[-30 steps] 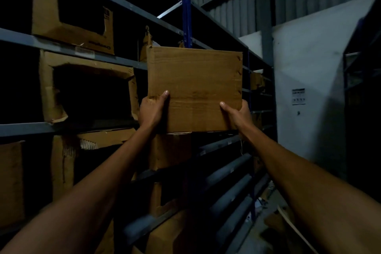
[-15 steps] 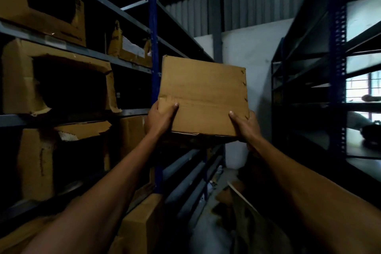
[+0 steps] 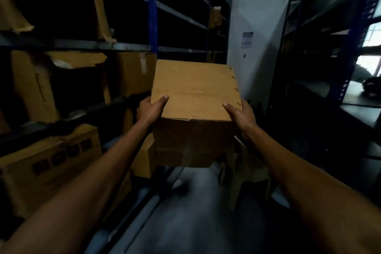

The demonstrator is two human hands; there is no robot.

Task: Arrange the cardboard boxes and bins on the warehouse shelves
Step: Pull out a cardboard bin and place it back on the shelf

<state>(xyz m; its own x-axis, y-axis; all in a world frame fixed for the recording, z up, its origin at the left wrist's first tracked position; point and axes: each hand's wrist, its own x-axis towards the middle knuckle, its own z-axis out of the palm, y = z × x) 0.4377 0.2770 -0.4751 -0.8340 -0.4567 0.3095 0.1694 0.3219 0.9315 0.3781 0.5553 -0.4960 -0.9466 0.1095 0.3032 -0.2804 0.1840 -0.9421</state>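
Observation:
A closed brown cardboard box [image 3: 191, 97] with staples along its right edge hangs in mid-air over the aisle, held between both hands. My left hand [image 3: 150, 109] grips its left side, thumb on the top face. My right hand [image 3: 240, 114] grips its right side, thumb likewise on top. The fingers under the box are hidden. The box sits at about the height of the lower shelves of the left rack [image 3: 82, 44].
The left rack holds torn open cardboard boxes [image 3: 51, 2], a printed carton [image 3: 49, 163] and a closed box [image 3: 136, 74]. A dark metal rack [image 3: 321, 64] stands on the right. A light stool [image 3: 245, 169] stands in the grey aisle below the box. A white wall [image 3: 253, 6] closes the aisle.
The box has come down from upper-shelf height to waist height and away from the left rack. My view has swung right and down along the aisle.

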